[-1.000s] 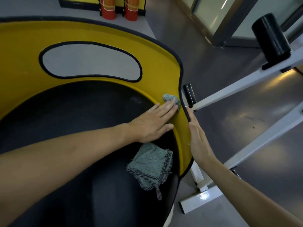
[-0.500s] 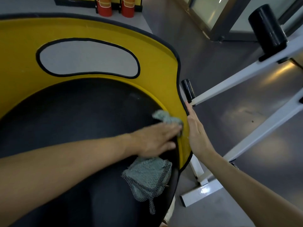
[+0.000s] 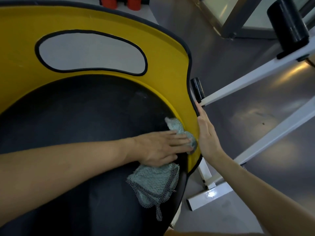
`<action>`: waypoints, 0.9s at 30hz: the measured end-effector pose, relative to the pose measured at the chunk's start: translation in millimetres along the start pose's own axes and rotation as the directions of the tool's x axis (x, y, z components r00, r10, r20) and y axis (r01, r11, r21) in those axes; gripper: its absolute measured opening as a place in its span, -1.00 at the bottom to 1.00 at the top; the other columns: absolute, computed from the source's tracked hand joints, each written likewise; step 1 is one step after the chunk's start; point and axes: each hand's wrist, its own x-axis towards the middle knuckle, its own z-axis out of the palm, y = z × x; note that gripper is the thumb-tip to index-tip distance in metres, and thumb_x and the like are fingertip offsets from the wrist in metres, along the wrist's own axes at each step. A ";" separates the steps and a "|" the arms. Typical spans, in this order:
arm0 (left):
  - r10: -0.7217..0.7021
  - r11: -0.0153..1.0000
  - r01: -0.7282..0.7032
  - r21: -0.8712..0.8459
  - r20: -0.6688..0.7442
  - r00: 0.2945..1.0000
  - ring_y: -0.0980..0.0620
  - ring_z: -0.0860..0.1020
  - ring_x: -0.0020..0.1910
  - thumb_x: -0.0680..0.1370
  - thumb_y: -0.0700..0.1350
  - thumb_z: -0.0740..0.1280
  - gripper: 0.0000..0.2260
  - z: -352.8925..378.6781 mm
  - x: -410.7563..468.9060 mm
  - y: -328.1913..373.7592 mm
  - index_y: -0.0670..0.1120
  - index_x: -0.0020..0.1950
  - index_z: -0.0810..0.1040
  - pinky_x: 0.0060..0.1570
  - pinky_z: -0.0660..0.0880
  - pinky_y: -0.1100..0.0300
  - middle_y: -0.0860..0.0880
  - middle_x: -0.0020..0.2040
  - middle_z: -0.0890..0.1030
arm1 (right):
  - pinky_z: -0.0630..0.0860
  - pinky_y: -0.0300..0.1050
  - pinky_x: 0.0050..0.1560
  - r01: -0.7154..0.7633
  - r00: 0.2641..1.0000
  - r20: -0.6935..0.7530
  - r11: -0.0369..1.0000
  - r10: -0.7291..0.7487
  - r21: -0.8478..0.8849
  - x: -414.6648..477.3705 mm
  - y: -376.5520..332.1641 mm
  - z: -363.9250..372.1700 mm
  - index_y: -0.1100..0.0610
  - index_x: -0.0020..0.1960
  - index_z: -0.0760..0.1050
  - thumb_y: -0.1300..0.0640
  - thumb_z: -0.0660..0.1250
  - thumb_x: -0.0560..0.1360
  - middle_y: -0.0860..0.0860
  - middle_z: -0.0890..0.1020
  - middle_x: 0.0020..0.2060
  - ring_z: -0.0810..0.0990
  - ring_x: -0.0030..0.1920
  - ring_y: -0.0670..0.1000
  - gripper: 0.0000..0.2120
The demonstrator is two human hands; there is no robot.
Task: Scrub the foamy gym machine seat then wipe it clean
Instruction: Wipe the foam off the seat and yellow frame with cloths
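— Nearest first?
— Pressing the cloth [image 3: 153,183] flat onto the black seat pad [image 3: 85,113] with the left grip [image 3: 160,147]: fingers straight, nothing pinched or clenched. Leaving the checked border loose, trailing toward the near edge of the pad.
— Just beside that?
— Bracing the right grip [image 3: 208,135] flat against the black edge trim [image 3: 189,65], outside the yellow rim [image 3: 179,92]. Fingers straight, only touching, holding nothing.
— Where on the pad, exactly?
— At the right-hand seam between pad and rim, bunching the cloth into the groove under the fingertips.
— Which step, judging by that?
— Looks like wiping rather than scrubbing. No foam to be seen on pad or rim, though too dim to be sure.
— Next move?
— Probably calls for dragging the cloth along the curve of the seam with even pressure. Worth gathering the loose tail first, so as not to smear. Then on to the rest of the pad and the rim round the grey oval cut-out [image 3: 92,51].
— Farther out?
— Past the rim, a small black roller [image 3: 197,88] on the white frame [image 3: 238,86], a bigger roller [image 3: 288,26] higher up, grey floor [image 3: 247,126], and two red cylinders [image 3: 109,2] at the far top.
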 end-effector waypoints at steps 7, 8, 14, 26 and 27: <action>-0.089 0.992 0.094 0.084 -0.055 0.994 0.04 -0.22 0.62 0.73 0.06 -0.04 -0.49 -4.7 4.5 -19.9 0.08 0.67 -0.10 0.57 -0.31 0.05 0.01 0.67 -0.05 | 0.12 0.09 0.60 0.039 0.999 0.007 0.999 -0.039 -0.013 1.6 0.6 -0.2 0.03 0.64 0.13 -0.11 -0.11 0.69 -0.08 0.29 0.58 0.21 0.57 -0.13 -0.44; -0.108 0.989 0.112 0.098 -0.052 0.993 0.04 -0.23 0.62 0.73 0.06 -0.05 -0.49 -4.6 4.7 -19.1 0.08 0.67 -0.12 0.57 -0.31 0.04 0.01 0.67 -0.07 | 0.12 0.08 0.60 0.034 0.999 0.007 0.999 -0.034 -0.017 1.5 0.7 -0.4 0.03 0.64 0.13 -0.10 -0.11 0.69 -0.08 0.29 0.57 0.21 0.57 -0.14 -0.45; -0.077 0.997 0.076 -0.013 -0.109 0.991 -0.06 -0.11 0.64 0.72 0.04 -0.01 -0.48 7.8 0.1 21.9 -0.13 0.66 0.06 0.59 -0.23 0.03 -0.20 0.65 0.00 | 0.12 0.08 0.60 0.021 1.000 -0.004 1.000 -0.021 -0.008 1.4 1.5 -0.7 0.05 0.64 0.14 -0.08 -0.10 0.68 -0.07 0.29 0.58 0.20 0.57 -0.15 -0.45; -0.192 0.981 0.190 -0.040 -0.071 0.979 -0.01 -0.15 0.63 0.72 0.07 -0.04 -0.44 -9.4 8.8 5.8 -0.16 0.66 -0.06 0.59 -0.23 0.03 -0.16 0.66 -0.11 | 0.09 0.02 0.61 0.018 1.000 -0.008 0.999 -0.019 -0.034 0.1 -2.3 -0.4 0.04 0.63 0.14 -0.06 -0.10 0.68 -0.08 0.25 0.59 0.16 0.57 -0.19 -0.46; -0.187 0.982 0.185 -0.037 -0.075 0.979 -0.03 -0.16 0.63 0.72 0.07 -0.04 -0.43 -8.0 8.5 7.7 -0.16 0.66 -0.07 0.59 -0.23 0.02 -0.17 0.66 -0.13 | 0.09 0.03 0.61 0.021 1.000 -0.011 0.999 -0.022 -0.037 0.5 -1.2 -0.4 0.05 0.63 0.14 -0.06 -0.10 0.69 -0.08 0.26 0.59 0.17 0.57 -0.18 -0.46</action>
